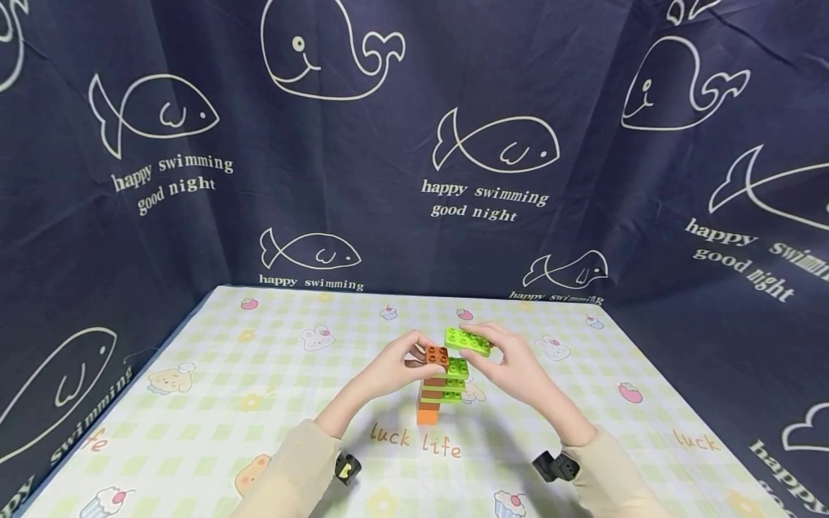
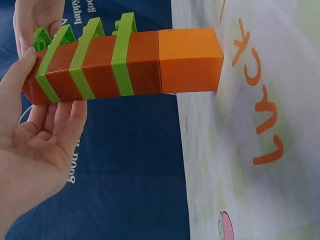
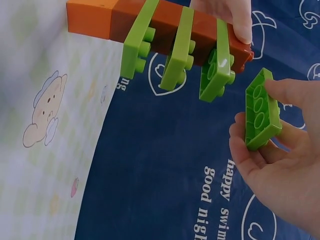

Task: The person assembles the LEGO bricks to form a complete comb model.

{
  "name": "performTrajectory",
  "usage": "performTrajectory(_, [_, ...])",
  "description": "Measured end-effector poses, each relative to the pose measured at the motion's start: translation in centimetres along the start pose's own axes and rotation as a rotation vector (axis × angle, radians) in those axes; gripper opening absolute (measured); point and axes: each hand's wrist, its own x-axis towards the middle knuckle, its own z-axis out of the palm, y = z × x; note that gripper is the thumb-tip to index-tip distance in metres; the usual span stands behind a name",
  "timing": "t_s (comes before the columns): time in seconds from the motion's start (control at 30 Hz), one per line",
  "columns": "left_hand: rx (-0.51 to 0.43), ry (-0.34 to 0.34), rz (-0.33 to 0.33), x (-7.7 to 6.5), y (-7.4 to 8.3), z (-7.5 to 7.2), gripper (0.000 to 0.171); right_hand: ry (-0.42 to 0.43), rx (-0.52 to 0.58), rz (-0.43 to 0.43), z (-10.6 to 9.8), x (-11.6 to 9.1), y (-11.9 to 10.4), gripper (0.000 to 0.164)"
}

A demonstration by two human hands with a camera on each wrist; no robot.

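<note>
A tower of toy building bricks [image 2: 145,62] stands on the table, with an orange brick [image 1: 427,416] at its foot. Above that, brown bricks alternate with flat green plates [image 3: 177,55] that jut out to the right. My left hand [image 1: 395,367] grips the brown brick [image 1: 437,355] at the top between thumb and fingers. Just to the right, my right hand [image 1: 518,365] pinches a loose green plate [image 3: 262,110] by its edges. That plate is held apart from the tower, its studs facing up and its hollow underside showing in the right wrist view.
A pale checked cloth [image 1: 194,446] with cartoon prints covers the table. Dark blue curtains [image 1: 388,144] with white fish and whale drawings enclose it at the back and sides. Each wrist carries a small black camera [image 1: 555,466].
</note>
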Motion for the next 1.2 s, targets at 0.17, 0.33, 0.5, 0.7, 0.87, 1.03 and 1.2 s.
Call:
performTrajectory(0.17, [-0.004, -0.004, 0.009, -0.1, 0.1, -0.1, 0.028, -0.014, 0.026, -0.019, 0.4, 0.1, -0.2, 0.039])
performTrajectory(0.33, [0.000, -0.010, 0.011, -0.2, 0.3, -0.1, 0.028, -0.034, 0.044, -0.041, 0.9, 0.3, -0.3, 0.039])
performTrajectory(0.5, [0.009, -0.010, 0.014, -0.2, 0.2, -0.2, 0.027, -0.054, 0.055, -0.052, 1.1, 0.4, -0.5, 0.039])
performTrajectory(0.7, [0.019, -0.005, 0.015, -0.2, 0.1, -0.2, 0.026, -0.072, 0.063, -0.062, 1.3, 0.5, -0.7, 0.038])
performTrajectory(0.87, [0.030, -0.003, 0.011, -0.4, 1.0, -0.2, 0.024, -0.086, 0.067, -0.068, 1.4, 0.4, -0.7, 0.038])
performTrajectory(1.03, [0.011, -0.006, 0.023, -0.4, 0.8, -0.2, 0.024, -0.096, 0.074, -0.071, 1.4, 0.4, -0.5, 0.038])
performTrajectory(1.2, [0.011, -0.016, 0.021, -0.1, -0.1, -0.2, 0.025, -0.109, 0.076, -0.088, 1.5, 0.4, -0.5, 0.037])
